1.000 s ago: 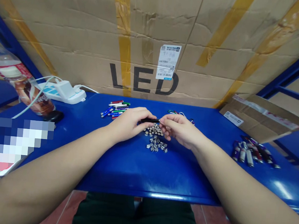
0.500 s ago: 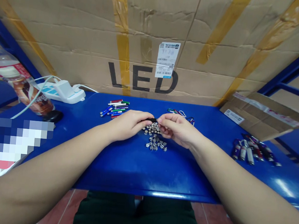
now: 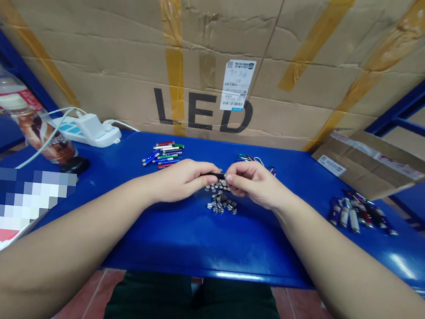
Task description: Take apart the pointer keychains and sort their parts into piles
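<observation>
My left hand (image 3: 188,179) is closed around a slim black flashlight tube (image 3: 217,176), held level above the table with its end toward the right. At that end the thumb and fingertips of my right hand (image 3: 253,183) are pinched together; whatever small part they hold is hidden. Below the hands lies a pile of button cells (image 3: 222,185), partly covered by the fingers. Just nearer to me is a heap of small silver metal caps (image 3: 220,203). Colored metal tubes (image 3: 164,154) lie behind my left hand, and carabiner clips (image 3: 250,159) behind my right.
Several finished-looking mini flashlights with clips (image 3: 362,214) lie at the right, in front of a cardboard piece (image 3: 376,164). At the left stand a drink bottle (image 3: 40,124) and a white power strip (image 3: 103,137) with cables. A large carton (image 3: 131,63) backs the blue table (image 3: 205,243).
Both hands have dropped slightly toward me with the black tube. More of the tube shows between the fingers, and my right fingertips have shifted on its end.
</observation>
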Demonstrator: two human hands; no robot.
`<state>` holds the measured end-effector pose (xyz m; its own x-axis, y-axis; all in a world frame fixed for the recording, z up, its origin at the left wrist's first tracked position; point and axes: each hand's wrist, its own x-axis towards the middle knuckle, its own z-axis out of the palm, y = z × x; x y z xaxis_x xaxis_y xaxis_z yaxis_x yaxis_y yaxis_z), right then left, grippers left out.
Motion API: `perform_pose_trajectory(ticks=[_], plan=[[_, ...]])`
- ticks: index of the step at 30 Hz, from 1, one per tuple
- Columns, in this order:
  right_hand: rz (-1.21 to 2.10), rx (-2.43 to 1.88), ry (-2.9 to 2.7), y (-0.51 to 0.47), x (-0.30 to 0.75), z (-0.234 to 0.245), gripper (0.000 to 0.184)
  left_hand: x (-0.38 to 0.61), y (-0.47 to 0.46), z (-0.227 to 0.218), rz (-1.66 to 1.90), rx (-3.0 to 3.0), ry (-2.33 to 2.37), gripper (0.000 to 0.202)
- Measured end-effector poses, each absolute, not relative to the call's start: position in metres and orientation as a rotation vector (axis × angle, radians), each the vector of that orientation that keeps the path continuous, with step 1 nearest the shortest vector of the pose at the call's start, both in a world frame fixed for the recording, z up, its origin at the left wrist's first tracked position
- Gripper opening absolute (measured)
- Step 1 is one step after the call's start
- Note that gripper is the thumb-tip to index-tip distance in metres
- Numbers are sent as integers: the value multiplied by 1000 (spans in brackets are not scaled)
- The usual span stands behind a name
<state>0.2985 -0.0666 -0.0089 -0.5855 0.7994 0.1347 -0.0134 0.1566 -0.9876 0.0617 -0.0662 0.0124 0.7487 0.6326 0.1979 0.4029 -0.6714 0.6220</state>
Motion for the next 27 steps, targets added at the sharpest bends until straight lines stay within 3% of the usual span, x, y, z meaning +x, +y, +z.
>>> perform_pose_trajectory(ticks=[4,10,14,18,22,25,27], plan=[[1355,-739,-1883,-70,301,-3,32,63,-69,14,544,2250,768,36],[601,-628,-2329,-68,310,5,20,63,-65,10,425,1864,826,41],[251,-553,-2519,-67,308,5,24,59,-60,8,257,1486,782,41],[291,-665,-2424,-63,304,0,23,58,-56,3,446,1514,822,35],[642,-923,-2148,-56,302,-9,26,61,-54,0,794,1886,886,33],[828,-921,-2060,-53,302,-15,28,61,-52,0,804,2036,961,29],[725,-859,-2114,-52,302,-16,25,62,-50,-1,743,1925,981,31]])
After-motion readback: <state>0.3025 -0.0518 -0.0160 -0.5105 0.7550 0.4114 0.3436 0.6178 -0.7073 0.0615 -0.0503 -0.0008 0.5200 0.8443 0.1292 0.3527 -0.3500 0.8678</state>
